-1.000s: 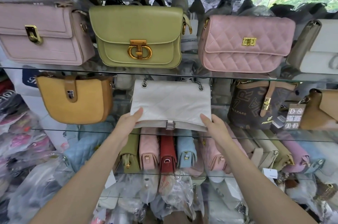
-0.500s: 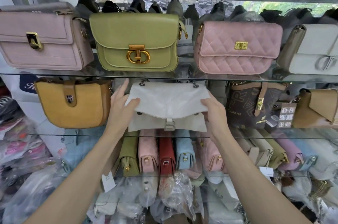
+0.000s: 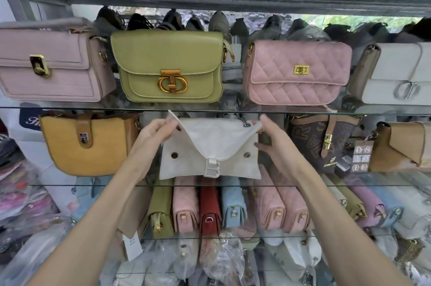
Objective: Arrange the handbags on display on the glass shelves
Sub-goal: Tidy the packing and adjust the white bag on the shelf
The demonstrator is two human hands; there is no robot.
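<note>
The white quilted flap handbag (image 3: 210, 157) stands on the middle glass shelf (image 3: 349, 179), between the mustard-yellow saddle bag with its brown strap (image 3: 86, 143) and the dark brown monogram bucket bag (image 3: 319, 141), close to both. It looks soft and light, by this judgement: the flap bends freely and the body sags a little, so it wants support at both upper corners or along the base, not a tug on the flap alone. The silver B-shaped clasp (image 3: 211, 168) hangs at the flap's point, and the chain strap shows only at the top right.

The left hand (image 3: 154, 133) pinches the flap's raised left corner between thumb and fingertips. The right hand (image 3: 272, 141) pinches the flap's right corner up top, its lower fingers spread against the bag's side.

The glass is smooth and hard, so bags may slide on it. Above sit the olive-green flap bag with a gold clasp (image 3: 170, 68) and the pink quilted bag (image 3: 298, 73); below, slim bags stand packed upright and plastic-wrapped stock fills the bottom.
</note>
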